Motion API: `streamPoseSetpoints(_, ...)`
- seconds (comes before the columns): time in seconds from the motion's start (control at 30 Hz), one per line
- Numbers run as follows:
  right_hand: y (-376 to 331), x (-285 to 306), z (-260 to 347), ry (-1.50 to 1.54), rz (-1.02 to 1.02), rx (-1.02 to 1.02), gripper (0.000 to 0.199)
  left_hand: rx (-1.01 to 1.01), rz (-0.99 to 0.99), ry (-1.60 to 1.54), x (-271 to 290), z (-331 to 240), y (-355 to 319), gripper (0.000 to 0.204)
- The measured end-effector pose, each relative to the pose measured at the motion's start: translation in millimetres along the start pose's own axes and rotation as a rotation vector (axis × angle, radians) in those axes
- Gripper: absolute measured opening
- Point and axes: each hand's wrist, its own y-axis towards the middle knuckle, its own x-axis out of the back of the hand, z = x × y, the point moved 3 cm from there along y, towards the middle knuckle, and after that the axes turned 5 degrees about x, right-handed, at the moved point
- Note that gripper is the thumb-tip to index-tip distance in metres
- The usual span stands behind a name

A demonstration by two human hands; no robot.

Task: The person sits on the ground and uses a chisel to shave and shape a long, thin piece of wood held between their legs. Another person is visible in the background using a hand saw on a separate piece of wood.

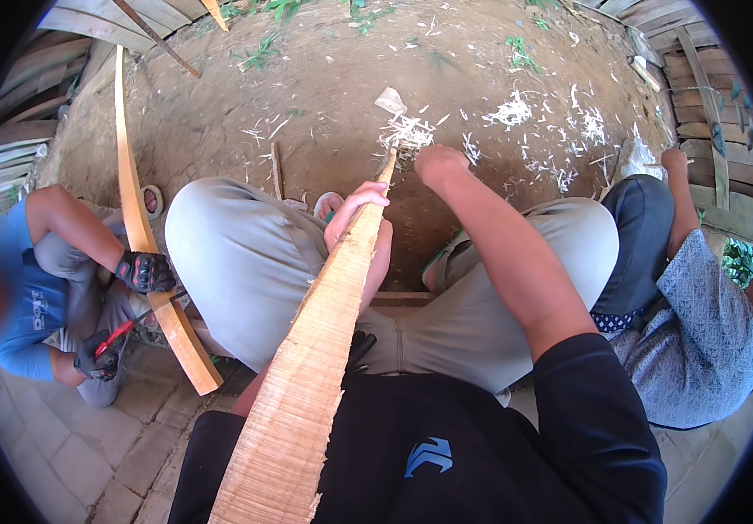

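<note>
The long piece of wood [302, 375] lies over the person's lap and shirt [472, 445], its broad end at the lower edge, its long axis slanting away and rightward to a narrow tip near the wood shavings [408, 134]. The left hand [354, 208] is curled around it near the tip; the right hand [439, 164] is closed just beside the tip, but what it grips cannot be told.

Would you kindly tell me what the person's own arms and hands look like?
The left hand and right hand wear no gloves. The right sleeve is black and short; the left sleeve is black too. The right forearm is bare, without a watch; the left is mostly hidden.
</note>
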Motion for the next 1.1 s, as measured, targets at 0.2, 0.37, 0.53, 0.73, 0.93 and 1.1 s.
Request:
streamPoseSetpoints(0.2,-6,-1,6,-0.029,0.006,0.011,0.034,0.01,-0.019,0.035,2,5,-1,0.031)
streamPoseSetpoints(0.37,6,-16,11,-0.031,-0.04,0.0,0.033,-0.131,-0.02,-0.117,-1,18,3,0.031)
streamPoseSetpoints(0.53,59,-37,-10,0.011,-0.038,0.042,0.036,-0.152,0.049,-0.291,-5,29,6,0.035)
streamPoseSetpoints(0.73,80,-34,-19,-0.212,0.154,0.261,0.037,-0.168,0.044,-0.313,-2,31,8,0.033)
streamPoseSetpoints(0.93,52,-20,-14,-0.308,0.084,0.374,0.029,-0.09,-0.048,-0.233,-4,12,2,0.034)
streamPoseSetpoints(1.1,19,-2,-11,-0.35,0.165,0.314,0.032,-0.092,-0.073,-0.142,-2,13,3,0.042)
